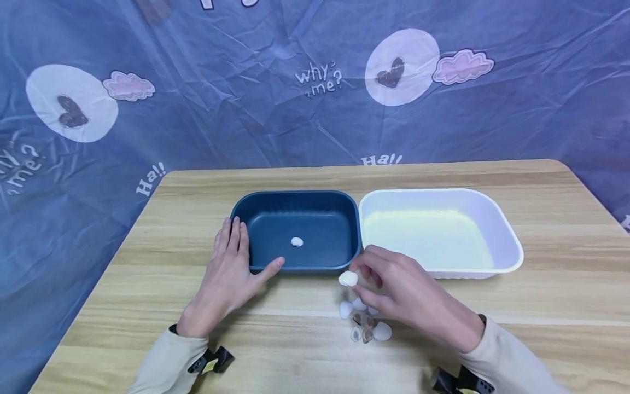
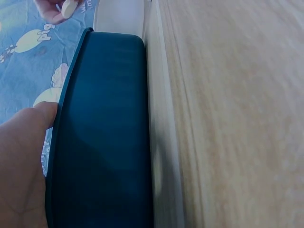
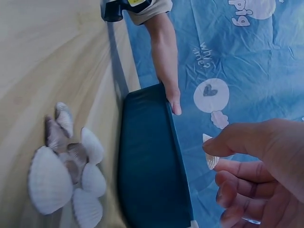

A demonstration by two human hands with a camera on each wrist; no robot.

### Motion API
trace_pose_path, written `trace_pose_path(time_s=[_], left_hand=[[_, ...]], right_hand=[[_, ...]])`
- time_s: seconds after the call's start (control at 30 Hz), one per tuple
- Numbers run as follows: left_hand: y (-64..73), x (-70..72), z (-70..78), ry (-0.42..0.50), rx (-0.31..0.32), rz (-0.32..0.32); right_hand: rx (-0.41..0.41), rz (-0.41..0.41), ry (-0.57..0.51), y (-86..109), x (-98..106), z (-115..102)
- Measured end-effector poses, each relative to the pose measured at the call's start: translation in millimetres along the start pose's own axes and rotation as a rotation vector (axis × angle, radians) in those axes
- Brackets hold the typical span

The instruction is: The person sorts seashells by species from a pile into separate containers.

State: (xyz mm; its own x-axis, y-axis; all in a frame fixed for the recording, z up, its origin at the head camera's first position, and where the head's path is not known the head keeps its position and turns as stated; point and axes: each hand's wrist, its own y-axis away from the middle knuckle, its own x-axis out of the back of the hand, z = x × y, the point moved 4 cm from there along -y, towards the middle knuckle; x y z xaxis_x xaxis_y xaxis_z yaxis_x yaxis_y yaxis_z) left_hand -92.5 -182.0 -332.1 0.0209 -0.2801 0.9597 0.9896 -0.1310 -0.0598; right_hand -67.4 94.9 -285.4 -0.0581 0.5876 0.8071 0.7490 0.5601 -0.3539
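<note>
Between thumb and fingertips my right hand (image 1: pixel 401 287) pinches a white ribbed seashell (image 1: pixel 348 278), held by the front right corner of the dark blue tray (image 1: pixel 295 269). The same seashell (image 3: pixel 210 152) shows in the right wrist view. My left hand (image 1: pixel 231 279) rests on the tray's left end, fingers straight along the rim, thumb over the front edge. Inside the tray lies one small white shell (image 1: pixel 297 241). On the table below my right hand sits a cluster of white and brownish shells, the largest being a white shell (image 1: pixel 382 331).
A white tray (image 1: pixel 507 262) stands right of the blue one, the two nearly touching. Both stand on a wooden table (image 1: pixel 147 301). Behind it hangs a blue printed cloth (image 1: pixel 256 109).
</note>
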Motion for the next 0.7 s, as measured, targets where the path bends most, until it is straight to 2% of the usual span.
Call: trace_pose_path(time_s=[0.13, 0.43, 0.7], left_hand=[[-0.4, -0.5, -0.2, -0.005, 0.000, 0.001], [-1.2, -0.7, -3.0, -0.007, 0.003, -0.002], [-1.5, -1.7, -2.0, -0.007, -0.001, 0.001]], right_hand=[[0.015, -0.005, 0.003, -9.1, -3, -2], [-0.011, -0.022, 0.050, -26.7, -12, -1], [-0.001, 0.002, 0.085, -43.2, -21, -1]])
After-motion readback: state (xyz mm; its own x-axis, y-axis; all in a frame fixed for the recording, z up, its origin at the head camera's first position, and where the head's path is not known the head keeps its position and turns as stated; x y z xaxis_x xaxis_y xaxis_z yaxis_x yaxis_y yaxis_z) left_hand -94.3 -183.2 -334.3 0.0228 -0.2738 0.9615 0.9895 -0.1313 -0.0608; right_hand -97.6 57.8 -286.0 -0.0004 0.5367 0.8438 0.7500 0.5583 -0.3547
